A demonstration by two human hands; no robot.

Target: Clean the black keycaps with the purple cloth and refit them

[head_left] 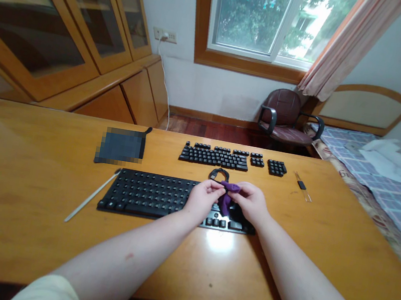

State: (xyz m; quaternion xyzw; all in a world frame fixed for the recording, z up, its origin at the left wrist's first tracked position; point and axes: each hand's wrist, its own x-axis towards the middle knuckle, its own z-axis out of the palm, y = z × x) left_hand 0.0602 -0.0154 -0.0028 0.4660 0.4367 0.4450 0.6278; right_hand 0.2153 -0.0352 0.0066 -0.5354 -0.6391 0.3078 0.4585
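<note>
Over the right part of a black keyboard base, both my hands meet at a purple cloth. My left hand is closed in a pinch on a small black piece that looks like a keycap, partly hidden by the fingers and cloth. The fingers of my right hand are closed on the cloth beside it. Most of the base shows bare key posts; several keycaps sit along its front row. A coiled USB cable lies just behind my hands.
Behind the base, loose black keycaps are laid out in keyboard order, with a number-pad group at their right. A wire keycap puller lies farther right. On the left are a dark pouch and a thin brush. All rest on a wooden table.
</note>
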